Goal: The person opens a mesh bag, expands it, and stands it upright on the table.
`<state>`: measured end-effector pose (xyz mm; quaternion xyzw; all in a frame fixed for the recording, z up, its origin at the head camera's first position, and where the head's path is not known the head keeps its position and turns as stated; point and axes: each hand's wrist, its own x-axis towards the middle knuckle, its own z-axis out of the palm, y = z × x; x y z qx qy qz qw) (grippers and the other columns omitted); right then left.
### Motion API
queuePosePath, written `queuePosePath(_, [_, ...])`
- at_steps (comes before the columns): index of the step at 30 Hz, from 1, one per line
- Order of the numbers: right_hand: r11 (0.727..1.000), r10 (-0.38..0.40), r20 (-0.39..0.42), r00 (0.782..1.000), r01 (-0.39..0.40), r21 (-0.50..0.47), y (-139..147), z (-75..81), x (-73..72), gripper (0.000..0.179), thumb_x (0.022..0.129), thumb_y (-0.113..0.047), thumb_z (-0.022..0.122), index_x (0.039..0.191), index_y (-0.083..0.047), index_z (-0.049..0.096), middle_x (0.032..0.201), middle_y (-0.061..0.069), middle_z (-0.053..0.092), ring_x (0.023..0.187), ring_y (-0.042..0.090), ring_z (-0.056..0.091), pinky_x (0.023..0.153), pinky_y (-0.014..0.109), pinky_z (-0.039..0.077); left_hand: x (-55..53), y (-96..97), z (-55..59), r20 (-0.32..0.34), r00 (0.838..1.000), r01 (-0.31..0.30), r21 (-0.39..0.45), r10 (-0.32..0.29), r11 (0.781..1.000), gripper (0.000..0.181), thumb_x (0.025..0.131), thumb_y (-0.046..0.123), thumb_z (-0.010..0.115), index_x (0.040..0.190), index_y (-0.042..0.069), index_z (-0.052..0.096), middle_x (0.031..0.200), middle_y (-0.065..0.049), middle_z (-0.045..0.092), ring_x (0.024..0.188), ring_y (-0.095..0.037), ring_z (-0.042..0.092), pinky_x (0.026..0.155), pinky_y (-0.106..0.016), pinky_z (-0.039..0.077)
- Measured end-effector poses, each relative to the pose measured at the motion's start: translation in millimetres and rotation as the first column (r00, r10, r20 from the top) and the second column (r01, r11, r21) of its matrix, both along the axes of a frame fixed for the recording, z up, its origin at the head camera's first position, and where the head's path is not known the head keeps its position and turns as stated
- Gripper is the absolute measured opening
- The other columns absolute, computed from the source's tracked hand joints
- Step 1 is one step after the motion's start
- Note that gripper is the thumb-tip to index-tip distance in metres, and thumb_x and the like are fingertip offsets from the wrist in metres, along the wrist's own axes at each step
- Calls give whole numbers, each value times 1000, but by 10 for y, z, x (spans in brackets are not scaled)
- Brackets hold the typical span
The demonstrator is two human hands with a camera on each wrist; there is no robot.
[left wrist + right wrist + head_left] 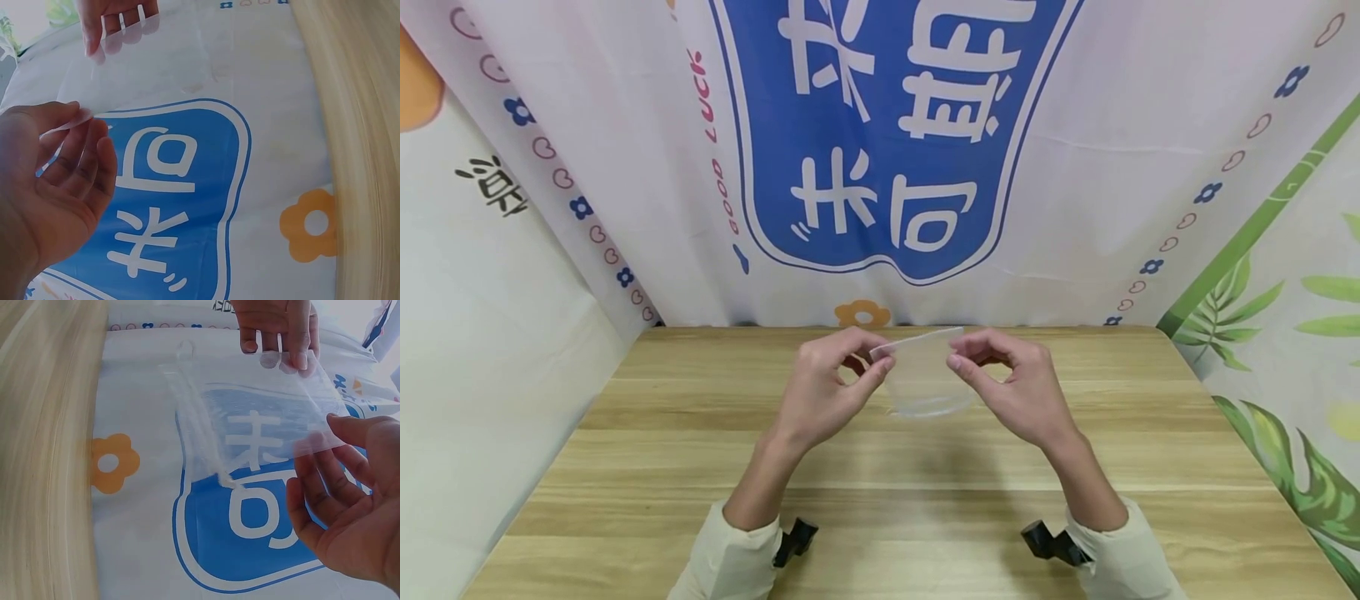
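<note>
Two grips: left hand (823,383) and right hand (1022,383) pinch opposite sides of thin, clear plastic film (923,375) above light-brown wood-grain desk (655,467), blue-and-white printed curtain (883,158) behind.

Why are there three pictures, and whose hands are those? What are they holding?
There's no robot here, just a person's left hand and right hand, both bare. The widest picture comes from a camera worn on the head, looking forward and down. The other two come from the left and right wrists, so you see the work up close. Both hands pinch a thin, see-through plastic piece near its upper edge. It might be a little bag. They hold it up above a wooden table. Behind hangs a white cloth with a blue design.
</note>
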<state>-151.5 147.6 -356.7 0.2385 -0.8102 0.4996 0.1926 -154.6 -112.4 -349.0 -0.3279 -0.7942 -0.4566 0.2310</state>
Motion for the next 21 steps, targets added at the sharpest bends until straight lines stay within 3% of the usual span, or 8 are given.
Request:
queuePosePath(12, [1000,-4,-27,1000,5,16,-2,32,4,7,96,-6,80,103,-7,80,91,2,80,79,6,72,78,19,61,7,23,17,29,999,-14,-101,18,995,7,96,3,79,104,4,79,89,-4,76,79,-12,70,70,-23,64])
queuePosePath(21, [999,-10,-83,997,6,-46,16,5,-8,10,92,3,81,98,-5,82,86,6,81,77,4,72,75,17,60,-11,20,1,20,1000,-9,-45,10,999,9,98,2,76,104,5,82,90,-4,79,73,-10,67,70,-25,64])
